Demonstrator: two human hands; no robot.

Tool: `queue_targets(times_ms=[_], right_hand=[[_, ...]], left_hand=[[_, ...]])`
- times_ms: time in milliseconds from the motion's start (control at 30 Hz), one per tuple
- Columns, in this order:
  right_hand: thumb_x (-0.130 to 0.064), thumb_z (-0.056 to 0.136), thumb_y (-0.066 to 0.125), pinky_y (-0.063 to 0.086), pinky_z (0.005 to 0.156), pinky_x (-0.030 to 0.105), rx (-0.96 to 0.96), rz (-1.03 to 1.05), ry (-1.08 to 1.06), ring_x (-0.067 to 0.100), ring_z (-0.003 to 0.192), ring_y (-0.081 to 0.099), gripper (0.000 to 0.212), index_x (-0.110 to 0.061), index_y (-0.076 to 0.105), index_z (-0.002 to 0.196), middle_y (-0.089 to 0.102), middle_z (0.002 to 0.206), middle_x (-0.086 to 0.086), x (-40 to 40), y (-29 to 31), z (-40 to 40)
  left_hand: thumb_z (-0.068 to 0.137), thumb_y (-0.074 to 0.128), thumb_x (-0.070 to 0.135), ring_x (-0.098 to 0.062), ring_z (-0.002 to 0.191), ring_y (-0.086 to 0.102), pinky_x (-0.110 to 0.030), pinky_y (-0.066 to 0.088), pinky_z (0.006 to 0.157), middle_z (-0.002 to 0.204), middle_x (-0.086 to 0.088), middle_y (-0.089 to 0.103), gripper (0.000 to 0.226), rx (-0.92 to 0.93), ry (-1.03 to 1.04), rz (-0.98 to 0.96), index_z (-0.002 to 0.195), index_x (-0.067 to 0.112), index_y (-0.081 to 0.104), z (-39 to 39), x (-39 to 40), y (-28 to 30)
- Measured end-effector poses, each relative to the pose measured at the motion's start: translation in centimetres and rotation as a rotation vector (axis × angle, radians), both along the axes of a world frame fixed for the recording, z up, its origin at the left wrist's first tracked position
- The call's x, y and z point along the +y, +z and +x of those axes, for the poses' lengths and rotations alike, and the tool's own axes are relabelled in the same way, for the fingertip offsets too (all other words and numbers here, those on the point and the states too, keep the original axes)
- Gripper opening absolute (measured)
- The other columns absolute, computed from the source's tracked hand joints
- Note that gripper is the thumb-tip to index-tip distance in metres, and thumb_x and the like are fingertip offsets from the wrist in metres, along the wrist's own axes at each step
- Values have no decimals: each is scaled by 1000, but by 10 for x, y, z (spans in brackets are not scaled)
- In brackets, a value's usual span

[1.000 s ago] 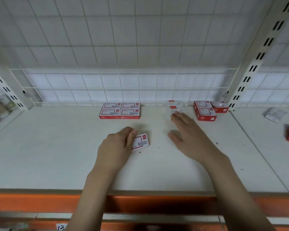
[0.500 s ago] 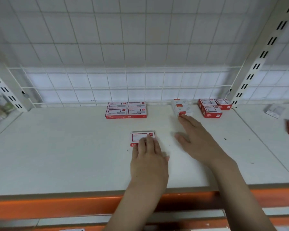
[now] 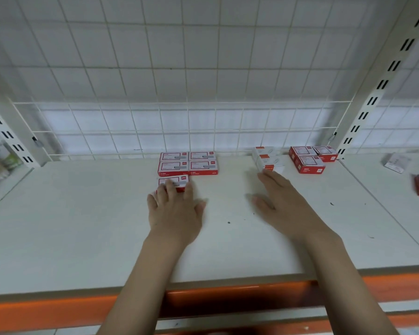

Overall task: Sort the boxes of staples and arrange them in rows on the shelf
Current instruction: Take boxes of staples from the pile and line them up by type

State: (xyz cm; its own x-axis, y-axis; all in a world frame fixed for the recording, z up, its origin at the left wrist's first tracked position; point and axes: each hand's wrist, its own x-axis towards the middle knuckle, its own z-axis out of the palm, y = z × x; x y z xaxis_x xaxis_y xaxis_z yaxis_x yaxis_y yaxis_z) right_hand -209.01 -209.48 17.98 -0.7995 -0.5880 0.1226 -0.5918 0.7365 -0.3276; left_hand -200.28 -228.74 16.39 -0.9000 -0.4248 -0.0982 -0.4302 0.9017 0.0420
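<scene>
Boxes of staples: I see four red and white ones (image 3: pixel 188 162) lying flat in a two-by-two block at the far side of the shelf (image 3: pixel 82 226), near the wire grid (image 3: pixel 155 68).
Fifth box: this box (image 3: pixel 173 182) lies just in front of the left near box of the block, touching it or almost touching it. I cannot tell which.
Step in hand: I think I am sliding the fifth box up to start a third row.
How to do it well: I would push flat and slow, so the box does not tip or turn. I would keep its far edge straight with the block and its left side in line with the box behind. I would stop once it sits snug, so I do not shove the block back.
Left hand: my left hand (image 3: pixel 174 209) lies palm down with straight fingers (image 3: pixel 171 186) resting on top of the fifth box. It grips nothing.
Right hand: my right hand (image 3: pixel 279 201) is flat and spread, palm down. Its fingertips (image 3: pixel 264 174) are at the near edge of the white boxes (image 3: pixel 267 159), and I cannot tell if they touch. It holds nothing.
More boxes: three red boxes (image 3: pixel 310 158) sit far right by the post (image 3: pixel 373 100).
What could go wrong: a push off to one side may turn the box.
</scene>
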Motion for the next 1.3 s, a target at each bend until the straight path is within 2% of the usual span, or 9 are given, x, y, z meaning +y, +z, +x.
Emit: queue_targets(times_ms=[167, 267, 500, 900, 1100, 1300], right_hand=[[-29, 96, 44, 8, 113, 25, -19, 0, -10, 13, 142, 9, 57, -11, 23, 146, 15, 155, 3, -5, 3, 2], [-28, 96, 44, 6, 110, 21, -15, 4, -10, 12, 142, 9, 56, -12, 22, 146, 14, 155, 1, -7, 4, 3], [-28, 96, 43, 8, 112, 24, -32, 9, -10, 13, 142, 9, 57, -12, 21, 146, 13, 155, 1, -11, 4, 7], [-27, 96, 44, 8, 109, 21, -7, 6, -41, 13, 142, 10, 57, -11, 22, 146, 16, 155, 3, -6, 2, 13], [-28, 95, 45, 9, 110, 22, 21, -14, -85, 15, 141, 13, 58, -10, 23, 146, 20, 153, 4, 16, 2, 15], [-32, 95, 47, 10, 116, 30, 15, -31, -189, 16, 143, 11, 60, -10, 23, 146, 19, 154, 7, 59, -1, 17]], left_hand=[[96, 12, 53, -29, 143, -2, -49, 3, 113, 156, -13, -3, 60, -3, -18, 7, 149, 29, -4, -1, -12, -1], [96, 13, 53, -27, 143, -1, -49, 3, 112, 156, -11, -1, 59, 7, -42, 14, 148, 31, -3, -2, -16, -1], [97, 14, 50, -23, 143, -2, -50, 4, 112, 157, -6, -1, 55, 21, -69, 22, 148, 35, -2, -1, -21, 1], [95, 16, 54, -27, 141, -1, -48, 7, 111, 156, -7, -2, 58, 27, -55, 55, 148, 32, 2, -3, -17, 1], [96, 24, 53, -29, 142, -4, -49, 4, 114, 156, -7, -5, 60, 97, -129, 100, 147, 27, 8, -3, 9, 15], [98, 23, 47, -29, 143, -6, -47, 1, 115, 157, -6, -5, 58, 116, -264, 161, 148, 28, 2, -12, 62, 23]])
